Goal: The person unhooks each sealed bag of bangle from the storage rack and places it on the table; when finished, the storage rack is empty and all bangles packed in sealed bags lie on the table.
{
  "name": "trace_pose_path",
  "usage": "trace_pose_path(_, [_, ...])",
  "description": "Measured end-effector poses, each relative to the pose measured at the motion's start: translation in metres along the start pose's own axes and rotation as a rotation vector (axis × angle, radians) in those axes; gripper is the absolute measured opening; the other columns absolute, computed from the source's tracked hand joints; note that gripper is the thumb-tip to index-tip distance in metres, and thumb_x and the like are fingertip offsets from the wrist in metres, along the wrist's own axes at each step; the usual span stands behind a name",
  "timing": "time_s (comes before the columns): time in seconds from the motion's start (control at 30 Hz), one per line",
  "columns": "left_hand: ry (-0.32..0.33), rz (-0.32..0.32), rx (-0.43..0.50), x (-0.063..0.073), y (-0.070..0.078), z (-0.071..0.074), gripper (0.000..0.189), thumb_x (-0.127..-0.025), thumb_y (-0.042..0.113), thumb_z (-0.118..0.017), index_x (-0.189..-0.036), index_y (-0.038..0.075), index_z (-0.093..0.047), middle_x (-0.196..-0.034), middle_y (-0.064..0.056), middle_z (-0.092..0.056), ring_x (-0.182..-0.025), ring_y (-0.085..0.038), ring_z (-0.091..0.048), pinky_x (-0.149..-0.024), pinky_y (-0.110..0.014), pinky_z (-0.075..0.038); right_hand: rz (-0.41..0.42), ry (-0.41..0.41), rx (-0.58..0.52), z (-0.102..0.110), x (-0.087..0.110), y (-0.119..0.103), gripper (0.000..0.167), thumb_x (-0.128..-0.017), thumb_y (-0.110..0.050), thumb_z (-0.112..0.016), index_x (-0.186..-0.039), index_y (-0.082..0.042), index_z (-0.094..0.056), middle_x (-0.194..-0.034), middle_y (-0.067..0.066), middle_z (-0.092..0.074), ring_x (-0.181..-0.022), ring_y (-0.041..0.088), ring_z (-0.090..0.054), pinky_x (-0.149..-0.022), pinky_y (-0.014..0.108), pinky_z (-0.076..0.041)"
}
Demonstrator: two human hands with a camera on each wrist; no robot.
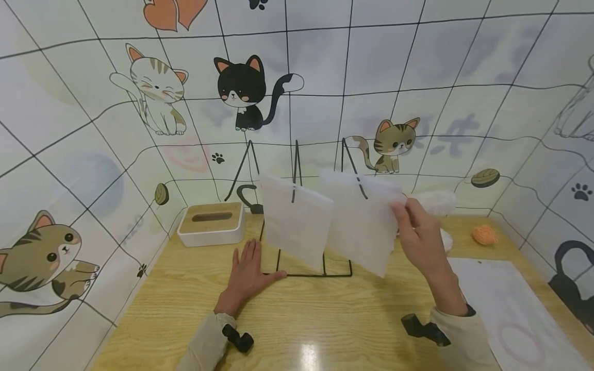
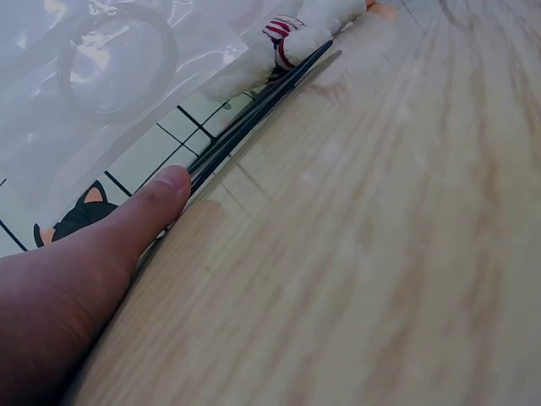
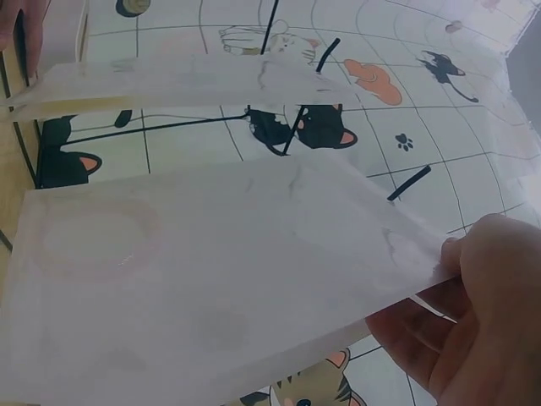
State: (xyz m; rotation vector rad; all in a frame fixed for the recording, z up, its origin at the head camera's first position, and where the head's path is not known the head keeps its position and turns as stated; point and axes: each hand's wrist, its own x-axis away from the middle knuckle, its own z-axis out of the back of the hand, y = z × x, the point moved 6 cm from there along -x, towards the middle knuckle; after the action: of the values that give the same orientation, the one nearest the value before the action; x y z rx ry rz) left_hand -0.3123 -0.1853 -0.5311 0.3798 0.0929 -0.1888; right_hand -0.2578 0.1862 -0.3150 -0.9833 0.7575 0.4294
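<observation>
The wooden table (image 1: 297,314) carries a black wire rack (image 1: 308,275), where a white bag (image 1: 359,221), hanging at three o'clock, is pinched at its two-o'clock corner by the right hand (image 1: 423,239), while the left hand (image 1: 250,274), fingers straight, touches the rack's seven-o'clock corner, a tissue box (image 1: 211,237), inside hidden, at that hand's eleven o'clock.

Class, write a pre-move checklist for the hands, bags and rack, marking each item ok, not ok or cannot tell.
1. Right hand pinches the right-side square, cloudy white plastic bag by its upper corner: ok.
2. That bag hangs on the right prong of the black wire rack: ok.
3. Left-side square, cloudy white plastic bag is on the middle prong: ok.
4. Left hand rests on the pale wood-grain table, thumb at the rack's front bar: ok.
5. Left prong carries a bag: not ok, bare.
6. Bags empty: cannot tell through the cloudy plastic.
</observation>
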Motion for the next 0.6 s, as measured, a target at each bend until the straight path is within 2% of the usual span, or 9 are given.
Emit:
trace_pose_path(0.2, [0.014,-0.002,-0.001,0.0003,0.0004,0.0013,0.122,-0.077,0.084,-0.056,-0.159,0.001,-0.018,-0.166,-0.019,-0.016,-0.155,-0.035,-0.012,-0.122,-0.062,-0.002,-0.043,0.031,0.021,0.0021,0.0002,0.0035,0.014,-0.103,-0.006,-0.051,-0.095,0.004,-0.056,-0.068,-0.003,-0.036,-0.060,0.005,-0.035,-0.052,0.025,-0.028])
trace_pose_path(0.47, [0.026,0.000,0.020,0.0013,-0.0002,0.0000,0.122,-0.076,0.084,-0.057,-0.158,0.001,-0.020,-0.166,-0.019,-0.018,-0.155,-0.036,-0.013,-0.122,-0.063,-0.002,-0.094,0.044,-0.015,0.0009,0.0011,0.0078,0.018,-0.105,-0.006,-0.046,-0.090,0.004,-0.049,-0.070,-0.006,-0.030,-0.061,0.005,-0.032,-0.053,0.026,-0.027])
trace_pose_path(0.6, [0.030,-0.001,0.017,-0.0005,-0.0003,-0.0006,0.123,-0.076,0.084,-0.057,-0.158,0.001,-0.020,-0.165,-0.019,-0.018,-0.155,-0.036,-0.014,-0.122,-0.063,-0.003,-0.086,0.054,-0.032,0.0005,0.0012,0.0099,0.020,-0.105,-0.004,-0.043,-0.087,0.005,-0.044,-0.071,-0.006,-0.028,-0.061,0.005,-0.029,-0.054,0.026,-0.024])
